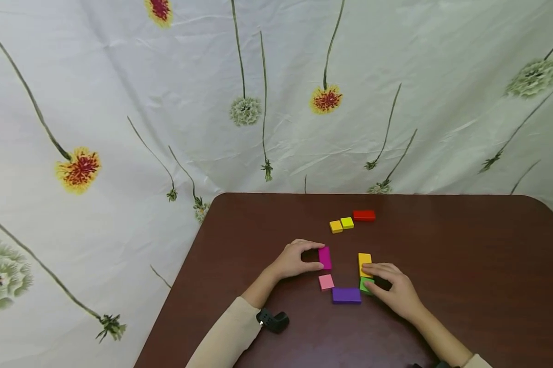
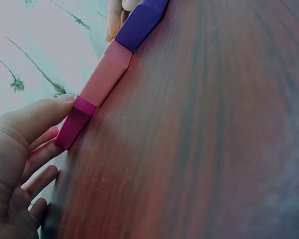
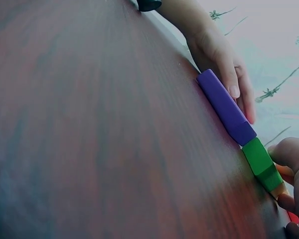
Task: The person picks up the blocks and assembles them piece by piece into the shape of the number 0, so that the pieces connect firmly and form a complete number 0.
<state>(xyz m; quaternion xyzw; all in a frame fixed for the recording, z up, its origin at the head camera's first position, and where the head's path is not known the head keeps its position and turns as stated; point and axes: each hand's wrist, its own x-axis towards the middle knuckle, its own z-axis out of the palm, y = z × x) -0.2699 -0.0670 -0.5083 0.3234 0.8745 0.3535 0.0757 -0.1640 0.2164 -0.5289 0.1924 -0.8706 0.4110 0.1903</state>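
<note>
On the dark table, my left hand [image 1: 295, 259] holds a magenta block [image 1: 325, 258] between thumb and index finger, one at each end. A pink block [image 1: 326, 282] lies just below it, and a purple block [image 1: 346, 296] lies crosswise nearest me. My right hand [image 1: 396, 291] rests at the right side of the row, its thumb at a green block [image 1: 366, 291] and its fingertips on a yellow-orange block [image 1: 364, 259] that stands end to end with the green one. In the right wrist view the green block meets the purple block's end.
Farther back lie a small orange block [image 1: 336, 227], a small yellow block [image 1: 347, 223] and a red block [image 1: 364, 215]. The brown table [image 1: 479, 266] has rounded far corners. Behind it hangs a white flower-patterned cloth [image 1: 285, 138]. A black band [image 1: 273, 321] sits on the left wrist.
</note>
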